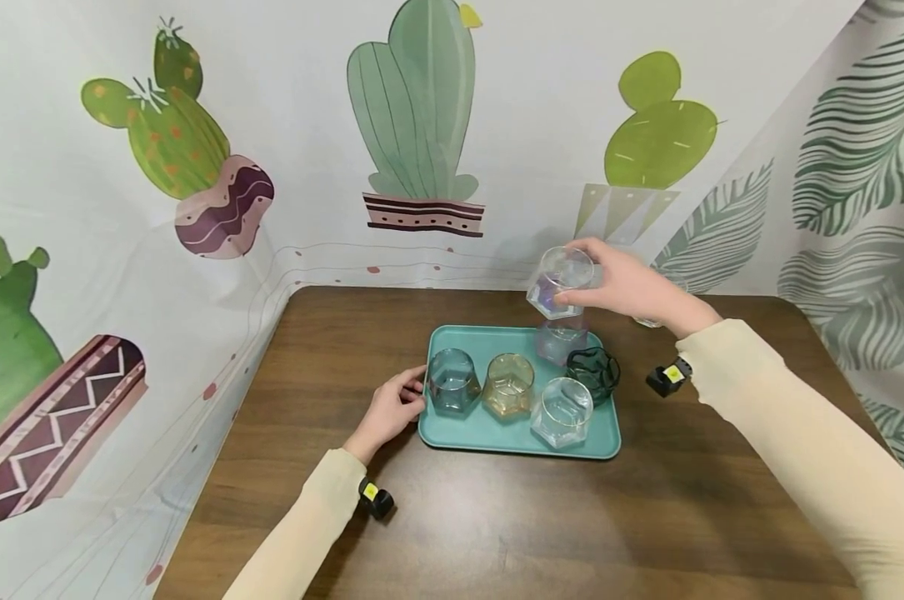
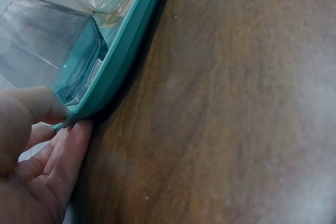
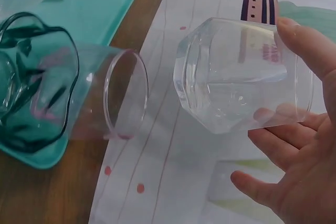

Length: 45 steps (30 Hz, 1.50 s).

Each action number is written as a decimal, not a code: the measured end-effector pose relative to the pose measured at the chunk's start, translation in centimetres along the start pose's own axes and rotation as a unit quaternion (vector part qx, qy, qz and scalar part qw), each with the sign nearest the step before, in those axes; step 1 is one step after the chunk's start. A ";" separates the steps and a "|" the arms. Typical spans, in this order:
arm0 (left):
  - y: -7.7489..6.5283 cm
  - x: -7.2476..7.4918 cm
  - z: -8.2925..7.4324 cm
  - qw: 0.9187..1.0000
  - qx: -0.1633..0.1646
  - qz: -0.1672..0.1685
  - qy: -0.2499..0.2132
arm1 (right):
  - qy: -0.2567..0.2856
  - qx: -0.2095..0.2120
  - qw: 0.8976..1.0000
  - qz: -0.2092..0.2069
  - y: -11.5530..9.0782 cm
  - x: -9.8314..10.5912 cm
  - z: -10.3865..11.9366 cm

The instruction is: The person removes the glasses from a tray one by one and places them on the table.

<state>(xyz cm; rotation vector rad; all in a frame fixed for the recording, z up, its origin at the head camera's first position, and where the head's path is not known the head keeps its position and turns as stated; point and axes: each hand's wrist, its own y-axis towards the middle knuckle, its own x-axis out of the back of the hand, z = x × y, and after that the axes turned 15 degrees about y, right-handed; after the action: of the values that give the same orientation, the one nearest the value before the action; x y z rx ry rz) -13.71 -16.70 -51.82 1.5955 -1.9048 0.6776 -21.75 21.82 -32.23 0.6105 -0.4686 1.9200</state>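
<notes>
My right hand (image 1: 624, 283) grips a clear faceted glass (image 1: 564, 279) above the back right of the teal tray (image 1: 489, 437). In the right wrist view this glass (image 3: 236, 77) is held between thumb and fingers, apart from the pinkish glass (image 3: 94, 98). My left hand (image 1: 387, 412) pinches the tray's left rim, with the thumb on top and fingers below in the left wrist view. Beside it on the tray stands a blue-grey glass (image 1: 453, 387). An amber glass (image 1: 508, 392), another clear glass (image 1: 562, 417) and a dark green wavy-rimmed glass (image 1: 594, 379) stand further right.
The tray lies on a brown wooden table (image 1: 452, 525). A cloth with printed cacti (image 1: 287, 125) hangs behind the table's back edge. Some clear item (image 1: 648, 322) sits on the table behind my right wrist, mostly hidden.
</notes>
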 end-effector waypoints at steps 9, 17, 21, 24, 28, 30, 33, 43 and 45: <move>0.3 0.1 0.0 1.000 -0.011 -0.007 0.018 | -0.003 -0.013 1.000 -0.022 -2.5 2.4 -1.6; 0.3 0.0 0.1 1.000 -0.007 -0.001 0.012 | -0.009 -0.026 0.999 -0.044 -4.7 4.0 -4.1; 0.3 0.0 0.0 1.000 -0.006 0.000 0.011 | -0.010 -0.031 0.997 -0.064 -5.9 5.0 -5.5; 0.2 0.0 0.0 1.000 -0.002 0.003 0.011 | -0.013 -0.038 0.996 -0.077 -6.8 5.6 -6.5; 0.1 0.1 0.0 1.000 -0.002 0.001 0.018 | -0.024 -0.045 0.995 -0.089 -7.9 6.5 -7.8; 0.1 0.1 0.1 1.000 -0.004 0.000 0.022 | -0.027 -0.045 0.994 -0.097 -8.4 7.0 -8.6; 0.1 0.1 0.1 1.000 -0.006 0.000 0.024 | -0.015 -0.042 0.993 -0.108 -9.3 7.5 -9.7; 0.1 0.1 0.1 1.000 -0.003 -0.001 0.020 | -0.026 -0.071 0.988 -0.131 -11.0 9.1 -13.7; 0.1 0.1 0.1 1.000 -0.002 0.001 0.017 | -0.030 -0.082 0.987 -0.132 -11.2 9.5 -14.5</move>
<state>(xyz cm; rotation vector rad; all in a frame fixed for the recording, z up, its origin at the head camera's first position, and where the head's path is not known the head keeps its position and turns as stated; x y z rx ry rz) -13.83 -16.79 -51.86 1.5706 -1.8820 0.6956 -17.83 41.37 -37.44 0.5928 -0.5502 1.5982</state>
